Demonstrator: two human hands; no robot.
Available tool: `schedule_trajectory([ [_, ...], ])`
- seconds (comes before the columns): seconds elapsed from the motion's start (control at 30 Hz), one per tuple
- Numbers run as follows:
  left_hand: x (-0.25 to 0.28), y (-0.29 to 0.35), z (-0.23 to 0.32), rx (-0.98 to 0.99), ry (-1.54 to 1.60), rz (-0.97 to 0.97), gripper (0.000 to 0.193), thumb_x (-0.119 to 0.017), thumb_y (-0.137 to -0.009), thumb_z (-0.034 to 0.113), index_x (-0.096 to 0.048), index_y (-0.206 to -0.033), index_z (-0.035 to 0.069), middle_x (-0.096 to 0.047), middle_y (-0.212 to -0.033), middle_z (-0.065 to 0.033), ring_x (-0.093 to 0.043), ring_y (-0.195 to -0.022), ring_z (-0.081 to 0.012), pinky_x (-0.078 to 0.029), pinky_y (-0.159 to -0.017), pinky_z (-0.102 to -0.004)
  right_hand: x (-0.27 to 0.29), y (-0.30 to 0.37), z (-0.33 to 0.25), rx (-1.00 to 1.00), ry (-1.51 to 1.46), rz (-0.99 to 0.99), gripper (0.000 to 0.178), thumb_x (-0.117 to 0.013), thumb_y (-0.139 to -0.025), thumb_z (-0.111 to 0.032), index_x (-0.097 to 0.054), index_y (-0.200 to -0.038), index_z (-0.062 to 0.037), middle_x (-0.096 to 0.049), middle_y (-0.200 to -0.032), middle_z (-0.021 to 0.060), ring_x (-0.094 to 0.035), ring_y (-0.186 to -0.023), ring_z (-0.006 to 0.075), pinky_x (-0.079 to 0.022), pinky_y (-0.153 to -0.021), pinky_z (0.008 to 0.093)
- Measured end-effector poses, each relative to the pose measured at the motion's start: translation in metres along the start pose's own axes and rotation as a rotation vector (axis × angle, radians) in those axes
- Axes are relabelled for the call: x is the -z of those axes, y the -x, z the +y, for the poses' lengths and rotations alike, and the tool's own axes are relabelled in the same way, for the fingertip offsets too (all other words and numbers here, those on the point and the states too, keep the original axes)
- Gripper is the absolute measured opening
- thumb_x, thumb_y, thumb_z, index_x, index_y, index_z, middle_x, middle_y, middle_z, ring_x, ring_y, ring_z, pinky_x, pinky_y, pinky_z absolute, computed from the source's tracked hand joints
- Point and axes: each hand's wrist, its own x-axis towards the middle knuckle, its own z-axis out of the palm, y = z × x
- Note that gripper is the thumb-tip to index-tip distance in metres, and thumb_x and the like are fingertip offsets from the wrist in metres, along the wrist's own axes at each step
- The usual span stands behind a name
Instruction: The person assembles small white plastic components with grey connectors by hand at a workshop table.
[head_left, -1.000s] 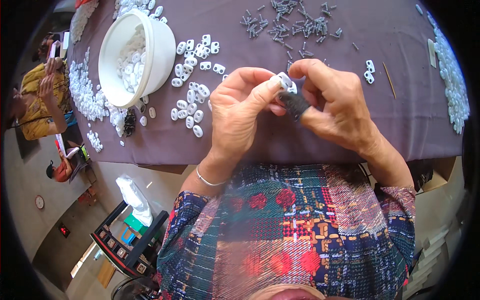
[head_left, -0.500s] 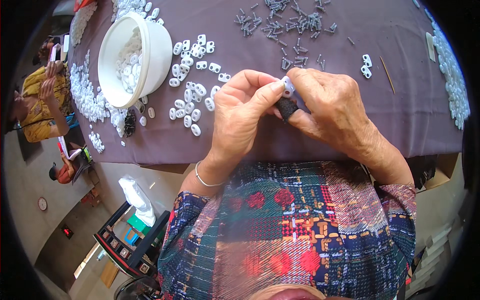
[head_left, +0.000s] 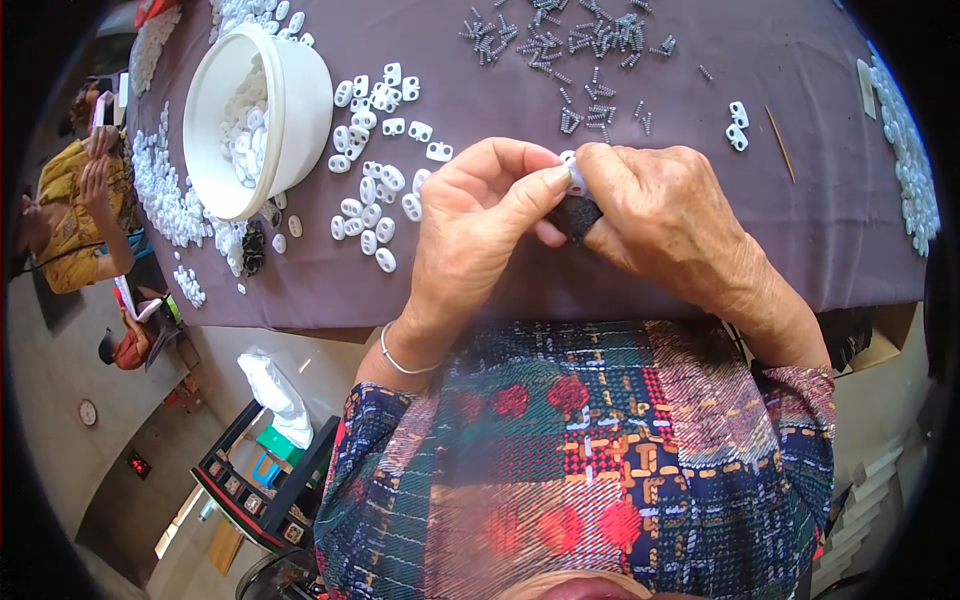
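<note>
So both hands are meeting over the near side of the tabletop (head_left: pixel 800 225), which has a purple-brown cloth on it. The left hand (head_left: pixel 465 215) has its grip pinched closed, thumb and index finger on 1 little white plastic cord lock (head_left: pixel 576 181), and a thin silvery bangle (head_left: pixel 400 362) sits on that wrist. The right hand (head_left: pixel 672 200) is curled in from the other side, grip closed on the same cord lock, with a black finger cover (head_left: pixel 574 217) on the thumb. Fingers hide a good bit of the piece, so I can't tell what's inside it.

Beyond the hands there's a scatter of small metal coil springs (head_left: pixel 605 40). Over to the left, a white plastic tub (head_left: pixel 303 120) leans with more white parts in it, and loose 2-hole pieces (head_left: pixel 385 260) lie between it and the left hand. Off to the right, 2 cord locks (head_left: pixel 738 125) sit near a thin wooden stick (head_left: pixel 780 143).

As for writing: the round wall clock (head_left: pixel 88 412) and the red lit display (head_left: pixel 138 464) are both too small to read from here.
</note>
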Motion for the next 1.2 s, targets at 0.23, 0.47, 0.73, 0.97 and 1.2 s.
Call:
schedule_trajectory([
  [0.23,0.003,0.004,0.007,0.010,-0.173,-0.027,0.014,-0.060,-0.085,0.010,-0.061,-0.087,-0.004,-0.063,-0.075,-0.0066,-0.059,-0.065,-0.0090,-0.049,-0.056,-0.0200,-0.002,0.001,0.003,0.032,0.052,-0.034,0.022,-0.064,-0.065,-0.009,-0.045,-0.073,-0.0032,-0.052,-0.061,0.0113,-0.057,-0.057,0.0277,-0.045,-0.048,0.0368],
  [0.47,-0.006,0.009,0.004,-0.158,-0.370,0.065,0.011,-0.061,-0.083,0.005,-0.061,-0.087,-0.005,-0.063,-0.076,-0.0047,-0.056,-0.069,-0.0067,-0.047,-0.061,-0.0189,0.000,0.001,0.001,0.050,0.074,-0.049,0.019,-0.062,-0.065,-0.006,-0.048,-0.076,-0.0011,-0.051,-0.061,0.0098,-0.057,-0.058,0.0259,-0.045,-0.048,0.0361],
  [0.73,-0.005,0.011,-0.002,-0.125,-0.193,0.043,0.006,-0.058,-0.084,0.000,-0.058,-0.087,-0.005,-0.060,-0.078,-0.0033,-0.055,-0.071,-0.0063,-0.045,-0.064,-0.0186,-0.004,0.004,0.001,0.097,0.064,-0.043,0.024,-0.063,-0.065,-0.005,-0.052,-0.084,0.0036,-0.053,-0.063,0.0095,-0.058,-0.056,0.0233,-0.046,-0.047,0.0334],
  [0.97,-0.007,0.011,-0.002,-0.125,-0.197,0.038,0.006,-0.058,-0.084,0.000,-0.058,-0.088,-0.005,-0.060,-0.080,-0.0037,-0.055,-0.073,-0.0067,-0.046,-0.065,-0.0189,-0.003,0.003,0.001,0.156,0.105,-0.001,0.012,-0.054,-0.074,-0.008,-0.046,-0.070,-0.0004,-0.053,-0.058,0.0098,-0.060,-0.053,0.0221,-0.047,-0.045,0.0318],
  [1.2,-0.007,0.011,0.000,-0.099,-0.193,0.022,0.006,-0.058,-0.084,-0.001,-0.057,-0.088,-0.005,-0.060,-0.081,-0.0042,-0.055,-0.074,-0.0070,-0.046,-0.067,-0.0195,-0.004,0.006,0.002,0.138,0.078,-0.040,0.035,-0.063,-0.058,-0.005,-0.052,-0.089,0.0078,-0.051,-0.062,0.0106,-0.056,-0.054,0.0249,-0.046,-0.047,0.0333],
])
